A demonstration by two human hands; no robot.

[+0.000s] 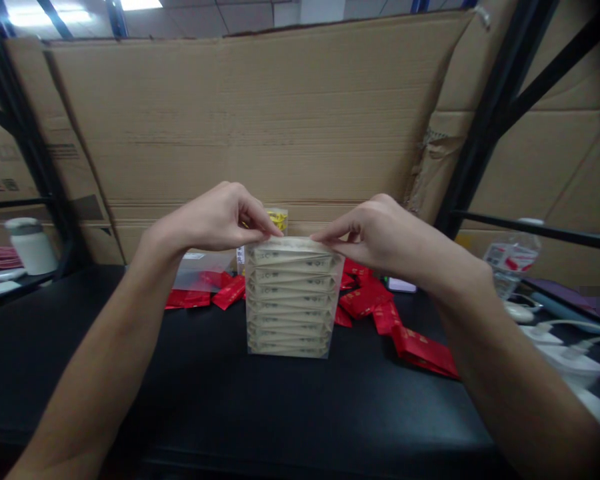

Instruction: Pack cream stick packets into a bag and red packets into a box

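Note:
A clear plastic box [293,300] stands upright on the black tabletop, filled with a stack of several cream-coloured packets bearing small dark print. My left hand [225,217] pinches the box's top edge near its left corner, thumb and fingertips pressed together. At the top right corner, my right hand [367,230] grips in the same way, its fingertips on the upper edge. Whether the lid is fully closed I cannot tell, as the fingers cover both corners. Red packets [367,297] lie scattered behind the box and to its right.
Behind the box are a translucent plastic container [200,263] and a clear pack with yellow contents [279,219]. A white tumbler [31,245] stands far left. On the right are a water bottle [513,257] and white cables with plugs [573,353]. A cardboard wall [260,120] closes off the back.

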